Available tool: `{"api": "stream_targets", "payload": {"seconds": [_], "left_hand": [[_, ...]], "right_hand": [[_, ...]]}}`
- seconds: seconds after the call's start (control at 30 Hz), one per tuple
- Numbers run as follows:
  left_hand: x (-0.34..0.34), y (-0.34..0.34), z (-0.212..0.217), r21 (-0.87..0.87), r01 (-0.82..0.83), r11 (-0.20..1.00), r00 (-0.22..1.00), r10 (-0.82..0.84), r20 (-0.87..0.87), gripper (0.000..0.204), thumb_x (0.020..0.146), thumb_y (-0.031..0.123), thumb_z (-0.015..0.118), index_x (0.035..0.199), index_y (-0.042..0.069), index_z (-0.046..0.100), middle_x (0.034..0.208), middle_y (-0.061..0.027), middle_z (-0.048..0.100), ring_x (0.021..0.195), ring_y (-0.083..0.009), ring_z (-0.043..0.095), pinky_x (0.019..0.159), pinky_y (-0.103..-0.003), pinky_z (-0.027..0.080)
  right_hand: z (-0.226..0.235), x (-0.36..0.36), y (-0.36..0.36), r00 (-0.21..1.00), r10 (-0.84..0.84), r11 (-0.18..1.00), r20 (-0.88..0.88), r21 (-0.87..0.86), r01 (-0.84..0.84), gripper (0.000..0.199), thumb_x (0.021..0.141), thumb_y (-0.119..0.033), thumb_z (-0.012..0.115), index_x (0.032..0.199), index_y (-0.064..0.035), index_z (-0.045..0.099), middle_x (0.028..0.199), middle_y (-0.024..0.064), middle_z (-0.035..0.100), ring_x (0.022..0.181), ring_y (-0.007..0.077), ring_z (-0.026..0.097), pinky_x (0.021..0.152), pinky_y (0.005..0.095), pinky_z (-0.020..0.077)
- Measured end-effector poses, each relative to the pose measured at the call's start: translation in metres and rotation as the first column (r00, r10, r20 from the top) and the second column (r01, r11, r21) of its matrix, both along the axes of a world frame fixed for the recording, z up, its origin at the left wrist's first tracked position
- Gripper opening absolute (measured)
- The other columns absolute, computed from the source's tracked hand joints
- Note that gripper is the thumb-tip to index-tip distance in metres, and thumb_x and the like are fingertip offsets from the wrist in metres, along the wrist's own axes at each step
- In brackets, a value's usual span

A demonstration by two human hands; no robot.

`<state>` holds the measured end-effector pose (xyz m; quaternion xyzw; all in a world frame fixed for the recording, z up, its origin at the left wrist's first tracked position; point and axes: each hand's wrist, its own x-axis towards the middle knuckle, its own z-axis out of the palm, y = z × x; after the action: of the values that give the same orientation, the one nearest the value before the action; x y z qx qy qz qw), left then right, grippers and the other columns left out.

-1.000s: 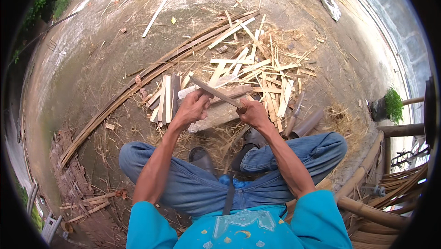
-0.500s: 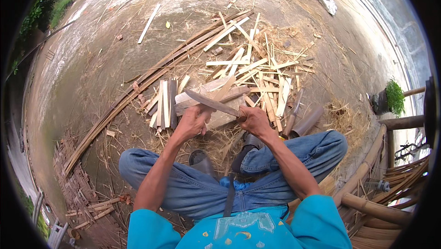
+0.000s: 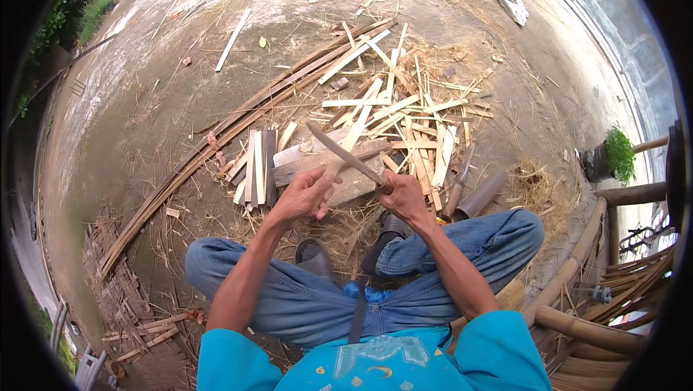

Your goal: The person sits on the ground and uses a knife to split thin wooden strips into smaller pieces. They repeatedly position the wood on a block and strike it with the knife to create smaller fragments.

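Observation:
My right hand (image 3: pixel 403 195) is closed round the handle of a long knife (image 3: pixel 342 151), whose blade points away and to the left. My left hand (image 3: pixel 303 195) pinches the near end of a pale wooden strip (image 3: pixel 354 134), which slants away to the right. The blade crosses over the strip; whether the edge touches it I cannot tell. Beneath them lie wooden blocks (image 3: pixel 297 169) on the ground. Beside my left hand, a bundle of pale and dark strips (image 3: pixel 254 167) rests against the blocks.
Loose pale strips (image 3: pixel 415 120) lie heaped beyond the blocks. Long dark slats (image 3: pixel 238 113) run across the left. A second blade (image 3: pixel 460 182) and a brown half-tube (image 3: pixel 482 195) lie by my right knee. Bamboo poles (image 3: pixel 570 261) stand at right, near a potted plant (image 3: pixel 619 153).
The knife has swung to point farther away from me, uncovering more of the strip. My left hand has shifted slightly lower and turned, still gripping the strip.

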<state>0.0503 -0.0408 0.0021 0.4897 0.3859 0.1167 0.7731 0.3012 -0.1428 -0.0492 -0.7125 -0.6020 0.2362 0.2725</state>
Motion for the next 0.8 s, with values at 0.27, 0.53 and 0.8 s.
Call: {"api": "stream_targets", "payload": {"seconds": [0.27,0.53,0.8], "left_hand": [[-0.011,-0.005,0.005,-0.021,0.031,0.999,0.999,-0.031,0.035,0.038,0.110,0.035,0.055,0.126,0.002,0.063,0.075,0.0037,0.053,0.048,-0.0059,0.053,0.040,-0.019,0.039],[0.002,0.012,-0.035,-0.127,-0.413,0.902,0.905,0.422,0.053,0.026,0.110,0.031,0.055,0.122,0.009,0.060,0.080,0.0010,0.059,0.064,-0.0124,0.062,0.051,-0.025,0.045],[-0.009,0.010,-0.039,-0.277,-0.513,0.812,0.771,0.578,0.265,0.028,0.107,0.020,0.059,0.129,0.008,0.046,0.123,-0.0178,0.066,0.107,-0.0313,0.072,0.096,-0.046,0.062]], "right_hand": [[-0.037,0.066,0.005,0.898,-0.430,0.895,-0.092,-0.171,0.411,0.025,0.086,-0.022,0.069,0.080,0.0015,0.066,0.069,0.0177,0.067,0.061,0.0283,0.064,0.062,0.0434,0.0492],[-0.014,-0.040,-0.001,0.502,-0.363,0.929,-0.785,-0.345,0.132,0.044,0.094,-0.043,0.077,0.097,0.0000,0.069,0.062,-0.0032,0.053,0.049,0.0070,0.051,0.044,0.0255,0.0414],[-0.003,-0.137,-0.004,0.323,-0.358,0.932,-0.876,-0.357,0.067,0.040,0.094,-0.036,0.080,0.107,0.0000,0.069,0.068,-0.0025,0.058,0.052,0.0061,0.052,0.046,0.0245,0.0422]]}}
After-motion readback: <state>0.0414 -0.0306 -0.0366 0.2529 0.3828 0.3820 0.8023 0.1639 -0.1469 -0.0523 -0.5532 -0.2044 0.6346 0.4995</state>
